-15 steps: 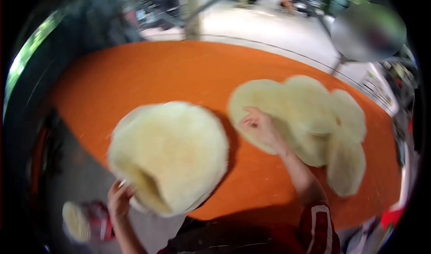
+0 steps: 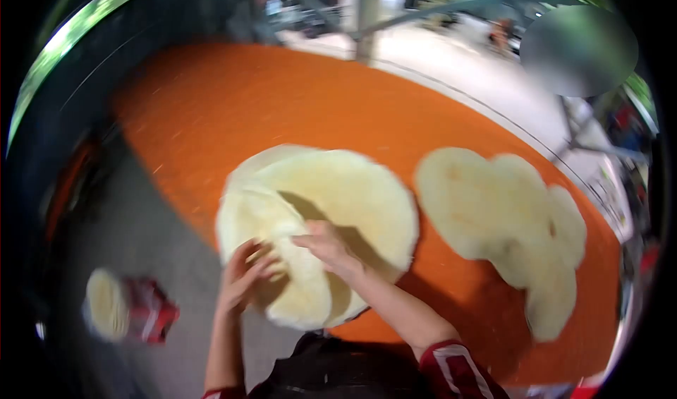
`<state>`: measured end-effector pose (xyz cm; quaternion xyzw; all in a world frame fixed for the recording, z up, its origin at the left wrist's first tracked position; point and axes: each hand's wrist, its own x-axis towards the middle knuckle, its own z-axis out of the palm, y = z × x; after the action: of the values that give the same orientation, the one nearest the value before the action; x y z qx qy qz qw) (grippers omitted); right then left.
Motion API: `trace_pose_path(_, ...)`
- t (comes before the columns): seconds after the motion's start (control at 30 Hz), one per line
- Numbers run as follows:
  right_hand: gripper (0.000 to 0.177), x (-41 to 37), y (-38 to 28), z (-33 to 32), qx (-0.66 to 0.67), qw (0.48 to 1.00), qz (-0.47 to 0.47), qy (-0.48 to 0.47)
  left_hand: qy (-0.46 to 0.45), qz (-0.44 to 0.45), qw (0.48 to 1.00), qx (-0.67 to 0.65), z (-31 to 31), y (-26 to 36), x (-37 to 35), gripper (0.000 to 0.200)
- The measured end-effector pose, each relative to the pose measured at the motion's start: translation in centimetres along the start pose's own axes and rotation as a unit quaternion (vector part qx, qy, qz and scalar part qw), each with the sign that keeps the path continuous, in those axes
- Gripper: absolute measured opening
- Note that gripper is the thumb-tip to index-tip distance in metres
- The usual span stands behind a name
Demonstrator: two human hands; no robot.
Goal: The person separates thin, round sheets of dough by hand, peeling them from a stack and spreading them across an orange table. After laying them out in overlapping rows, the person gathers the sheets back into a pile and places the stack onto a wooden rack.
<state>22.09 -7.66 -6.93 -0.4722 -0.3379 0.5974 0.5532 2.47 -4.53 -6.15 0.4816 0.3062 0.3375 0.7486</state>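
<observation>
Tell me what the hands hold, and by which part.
The left hand and right hand grip the top flatbread by its near edge.

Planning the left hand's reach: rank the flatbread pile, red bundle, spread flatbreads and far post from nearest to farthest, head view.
1. Flatbread pile, under the left hand, touching.
2. Red bundle, lower left.
3. Spread flatbreads, right.
4. Far post, top, beyond the orange surface.

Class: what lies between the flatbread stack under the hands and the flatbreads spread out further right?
Nothing but a bare, partly shadowed strip of orange surface separates the stack from the spread flatbreads, as the head view shows.
</observation>
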Motion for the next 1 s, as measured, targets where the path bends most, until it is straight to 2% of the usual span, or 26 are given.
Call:
trace_pose_path(0.03,0.028,-0.8,-2.7,-1.4,0.020,0.999,-0.012,0.036,0.018,-0.017,0.999,0.037,-0.1,0.3,-0.4,0.054)
trace_pose_path(0.1,0.030,-2.9,-7.0,-7.9,0.180,0.978,-0.095,0.037,-0.007,0.029,0.985,0.171,-1.6,0.6,-1.4,0.064)
trace_pose_path(0.13,0.031,-5.1,-9.6,-12.2,0.148,0.975,-0.151,0.067,-0.032,0.038,0.971,0.235,-2.5,0.8,-1.9,0.072)
trace_pose_path(0.17,0.030,-8.5,-12.6,-15.6,0.123,0.959,-0.214,0.138,-0.118,0.062,0.968,0.212,-2.9,1.5,-2.2,0.071)
trace_pose_path(0.2,0.025,-12.6,-15.3,-19.9,0.024,0.952,-0.233,0.196,-0.230,0.061,0.940,0.244,-2.3,2.9,-2.7,0.072)
trace_pose_path(0.23,0.023,-17.7,-16.6,-22.0,-0.105,0.890,-0.362,0.256,-0.192,-0.069,0.955,0.215,-6.1,1.7,-2.6,0.068)
trace_pose_path(0.27,0.021,-22.9,-17.8,-24.0,-0.228,0.783,-0.463,0.347,-0.172,-0.115,0.952,0.226,-4.8,2.2,-2.7,0.067)
trace_pose_path(0.3,0.032,-27.2,-18.7,-29.5,-0.448,0.663,-0.468,0.376,-0.159,-0.125,0.949,0.242,-2.5,2.9,-2.6,0.067)
trace_pose_path(0.33,0.030,-31.5,-19.4,-32.8,-0.429,0.651,-0.434,0.451,-0.156,-0.126,0.944,0.260,-0.3,3.4,-2.2,0.066)
trace_pose_path(0.37,0.029,-35.4,-20.3,-36.3,-0.319,0.675,-0.397,0.533,-0.165,-0.124,0.939,0.274,1.6,3.5,-1.3,0.066)
trace_pose_path(0.4,0.028,-40.2,-20.4,-39.0,-0.245,0.663,-0.374,0.600,-0.173,-0.120,0.935,0.285,4.2,3.5,-1.4,0.065)
trace_pose_path(0.43,0.027,-44.8,-19.0,-43.6,-0.235,0.626,-0.347,0.658,-0.189,-0.115,0.929,0.296,6.8,3.4,-1.0,0.065)
trace_pose_path(0.47,0.023,-45.9,-20.1,-38.9,-0.067,0.618,-0.343,0.704,-0.210,-0.109,0.921,0.308,9.5,3.4,-0.5,0.064)
trace_pose_path(0.5,0.019,-50.2,-17.6,-43.1,-0.104,0.580,-0.315,0.744,-0.233,-0.103,0.914,0.316,12.2,3.2,-0.2,0.064)
trace_pose_path(0.53,0.018,-53.0,-14.9,-45.7,-0.113,0.564,-0.270,0.772,-0.260,-0.095,0.905,0.323,14.9,3.0,0.2,0.063)
trace_pose_path(0.57,0.018,-55.8,-12.3,-48.2,-0.120,0.550,-0.222,0.796,-0.290,-0.085,0.895,0.328,17.5,2.8,0.3,0.063)
trace_pose_path(0.6,0.019,-56.5,-10.0,-48.4,-0.097,0.558,-0.158,0.809,-0.321,-0.074,0.886,0.327,20.2,2.6,0.5,0.062)
trace_pose_path(0.63,0.020,-56.2,-7.5,-50.4,-0.144,0.506,-0.087,0.846,-0.352,-0.064,0.875,0.325,23.0,2.1,0.5,0.062)
trace_pose_path(0.67,0.017,-55.1,-5.8,-51.2,-0.170,0.504,-0.048,0.846,-0.381,-0.051,0.866,0.321,25.7,1.8,0.5,0.061)
trace_pose_path(0.7,0.014,-52.3,-4.4,-51.5,-0.205,0.559,-0.076,0.800,-0.411,-0.040,0.855,0.313,27.8,1.4,0.3,0.061)
trace_pose_path(0.77,0.010,-44.5,-2.7,-51.4,-0.188,0.766,-0.257,0.559,-0.461,-0.008,0.833,0.305,31.6,1.3,-0.4,0.060)
trace_pose_path(0.8,0.008,-39.7,-2.9,-49.1,-0.204,0.820,-0.267,0.464,-0.482,0.010,0.823,0.300,32.6,1.5,-1.0,0.060)
trace_pose_path(0.83,0.020,-34.6,-5.1,-43.3,-0.341,0.794,-0.179,0.470,-0.497,0.033,0.816,0.293,32.9,2.1,-1.4,0.059)
trace_pose_path(0.87,0.031,-29.5,-7.4,-37.4,-0.474,0.744,-0.096,0.460,-0.507,0.060,0.812,0.283,32.5,3.1,-1.9,0.059)
trace_pose_path(0.93,0.036,-24.1,-10.2,-28.4,-0.587,0.744,-0.075,0.310,-0.477,0.139,0.827,0.262,28.7,6.4,-2.4,0.058)
trace_pose_path(1.0,0.038,-20.9,-10.5,-22.7,-0.570,0.780,-0.148,0.213,-0.315,0.238,0.879,0.267,21.8,9.5,-2.9,0.057)
